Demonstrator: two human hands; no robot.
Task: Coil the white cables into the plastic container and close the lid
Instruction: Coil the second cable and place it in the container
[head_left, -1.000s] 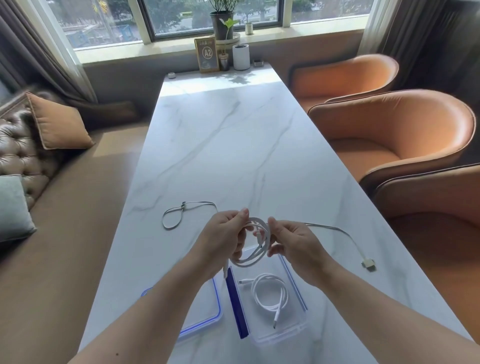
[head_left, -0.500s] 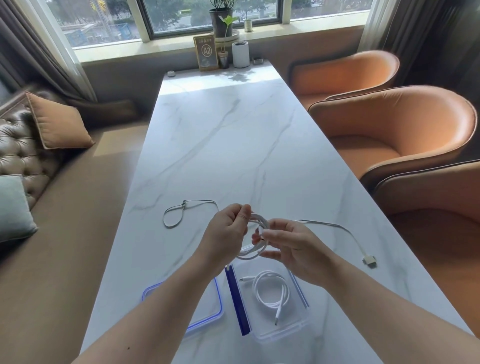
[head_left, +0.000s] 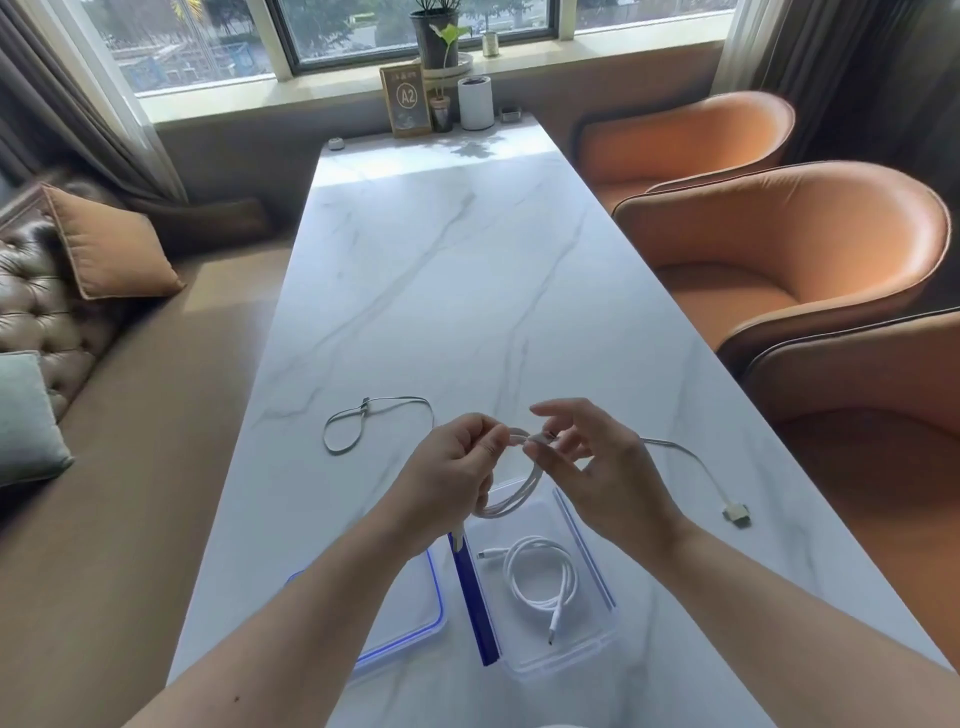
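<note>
Jointly left hand (head_left: 449, 470) and right hand (head_left: 602, 470) pinch the cable coil (head_left: 517, 496), hanging lengthwise downward.

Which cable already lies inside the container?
The small coiled cable, resting in the clear container. A second cable is held by the left hand and right hand above it; a third cable lies looped on the table, farther left.

Lower centre: open clear container (head_left: 592, 657) holding one coiled white cable (head_left: 543, 579); lid (head_left: 418, 610) lies left; second cable (head_left: 511, 499), looped, raised above.
</note>
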